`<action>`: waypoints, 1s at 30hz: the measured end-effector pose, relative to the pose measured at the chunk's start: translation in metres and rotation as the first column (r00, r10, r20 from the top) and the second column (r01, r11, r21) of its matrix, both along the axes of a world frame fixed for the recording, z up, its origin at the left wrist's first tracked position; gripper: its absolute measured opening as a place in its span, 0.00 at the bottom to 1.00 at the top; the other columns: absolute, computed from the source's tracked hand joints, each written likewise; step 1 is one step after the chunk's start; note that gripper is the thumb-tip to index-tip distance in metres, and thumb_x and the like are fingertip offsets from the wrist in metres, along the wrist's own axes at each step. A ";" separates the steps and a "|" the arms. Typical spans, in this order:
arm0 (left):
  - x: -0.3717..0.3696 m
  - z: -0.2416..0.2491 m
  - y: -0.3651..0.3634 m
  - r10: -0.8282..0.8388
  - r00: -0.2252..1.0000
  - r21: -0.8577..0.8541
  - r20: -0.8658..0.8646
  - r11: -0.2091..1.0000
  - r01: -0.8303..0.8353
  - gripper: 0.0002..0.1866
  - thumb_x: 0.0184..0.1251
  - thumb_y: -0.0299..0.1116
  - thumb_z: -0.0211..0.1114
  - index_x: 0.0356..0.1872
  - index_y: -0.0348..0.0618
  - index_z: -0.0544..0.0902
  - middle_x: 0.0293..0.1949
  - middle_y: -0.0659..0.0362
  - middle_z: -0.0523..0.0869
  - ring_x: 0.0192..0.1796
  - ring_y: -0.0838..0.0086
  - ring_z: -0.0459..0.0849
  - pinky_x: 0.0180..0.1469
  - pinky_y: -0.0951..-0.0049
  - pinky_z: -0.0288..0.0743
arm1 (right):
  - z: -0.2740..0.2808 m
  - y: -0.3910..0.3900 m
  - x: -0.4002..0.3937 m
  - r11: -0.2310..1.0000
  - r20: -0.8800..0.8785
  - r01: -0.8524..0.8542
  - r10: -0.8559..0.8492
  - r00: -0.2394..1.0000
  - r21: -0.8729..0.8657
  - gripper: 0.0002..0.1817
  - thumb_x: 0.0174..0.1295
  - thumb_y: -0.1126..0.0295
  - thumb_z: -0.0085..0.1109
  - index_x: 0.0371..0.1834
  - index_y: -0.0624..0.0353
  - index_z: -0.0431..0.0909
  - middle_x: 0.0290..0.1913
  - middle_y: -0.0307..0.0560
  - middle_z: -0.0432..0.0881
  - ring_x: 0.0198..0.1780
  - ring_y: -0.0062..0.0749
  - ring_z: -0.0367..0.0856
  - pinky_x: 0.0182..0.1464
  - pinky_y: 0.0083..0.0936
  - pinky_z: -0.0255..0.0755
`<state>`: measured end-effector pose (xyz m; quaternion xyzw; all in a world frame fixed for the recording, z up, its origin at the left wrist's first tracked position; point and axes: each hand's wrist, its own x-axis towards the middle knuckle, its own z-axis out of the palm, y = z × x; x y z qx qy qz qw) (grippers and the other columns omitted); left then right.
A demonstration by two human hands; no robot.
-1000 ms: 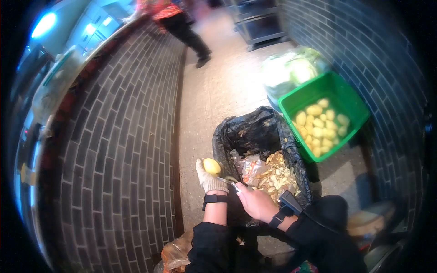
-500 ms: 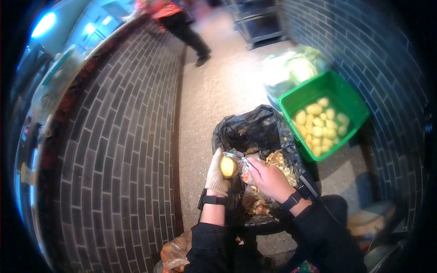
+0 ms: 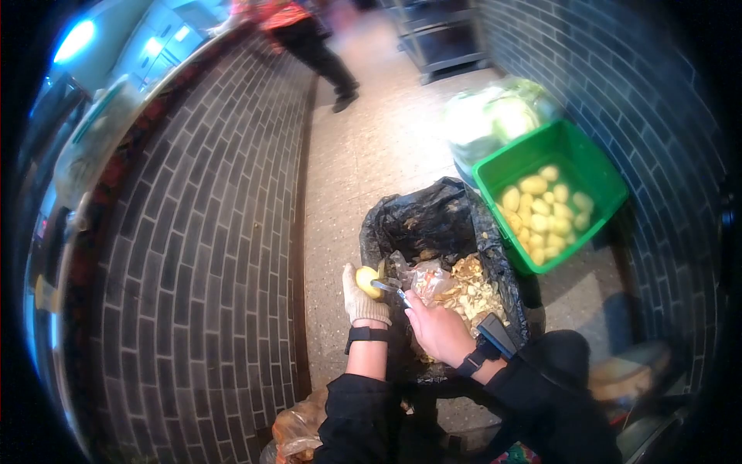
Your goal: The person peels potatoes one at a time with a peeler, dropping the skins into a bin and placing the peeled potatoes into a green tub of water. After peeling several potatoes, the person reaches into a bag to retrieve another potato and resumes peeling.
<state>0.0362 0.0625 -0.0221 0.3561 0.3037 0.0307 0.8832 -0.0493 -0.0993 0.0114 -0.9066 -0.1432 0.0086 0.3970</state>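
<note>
My left hand (image 3: 360, 298), in a pale knitted glove, is closed round a partly peeled yellow potato (image 3: 369, 283). In my bare right hand (image 3: 439, 331) is a metal peeler (image 3: 389, 287), its head touching the potato's right side. Both hands are over the left part of a bin lined with a black plastic bag (image 3: 413, 207). Inside the bin lie many pale peelings (image 3: 473, 298) and a crumpled clear plastic bag (image 3: 427, 276).
A green tub (image 3: 595, 162) of peeled potatoes stands right of the bin, beside wrapped cabbages (image 3: 495, 116). Brick walls (image 3: 209, 193) run along both sides. Farther off are a person in dark trousers (image 3: 313, 54) and a shelf rack (image 3: 444, 39). A bag (image 3: 300, 427) sits at lower left.
The potato and my left hand have moved slightly left and turned. My right hand has come left and down, bringing the peeler onto the potato.
</note>
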 end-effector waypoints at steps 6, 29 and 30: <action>0.001 -0.008 0.012 0.136 0.989 0.018 -0.060 0.991 -0.135 0.27 0.65 0.63 0.57 0.40 0.46 0.78 0.32 0.57 0.83 0.33 0.63 0.82 0.40 0.60 0.80 | -0.008 0.009 -0.015 0.997 -0.115 -0.060 0.066 0.991 0.054 0.22 0.72 0.60 0.47 0.65 0.60 0.67 0.22 0.62 0.79 0.25 0.59 0.80 0.29 0.50 0.73; 0.007 0.001 -0.006 -0.271 0.963 0.211 0.016 0.942 0.261 0.19 0.70 0.52 0.61 0.41 0.44 0.81 0.34 0.59 0.85 0.32 0.70 0.85 0.32 0.70 0.81 | 0.008 -0.020 0.019 0.998 -0.003 0.059 -0.059 0.998 -0.017 0.21 0.71 0.60 0.49 0.63 0.54 0.71 0.27 0.61 0.82 0.29 0.58 0.81 0.33 0.48 0.75; 0.009 -0.004 -0.004 -0.201 0.980 0.213 0.003 0.957 0.196 0.21 0.69 0.55 0.62 0.40 0.45 0.81 0.33 0.59 0.85 0.31 0.69 0.84 0.32 0.70 0.81 | 0.011 -0.017 0.014 0.998 -0.003 0.059 -0.059 0.998 -0.017 0.21 0.71 0.60 0.49 0.63 0.54 0.71 0.27 0.61 0.82 0.29 0.58 0.81 0.33 0.48 0.75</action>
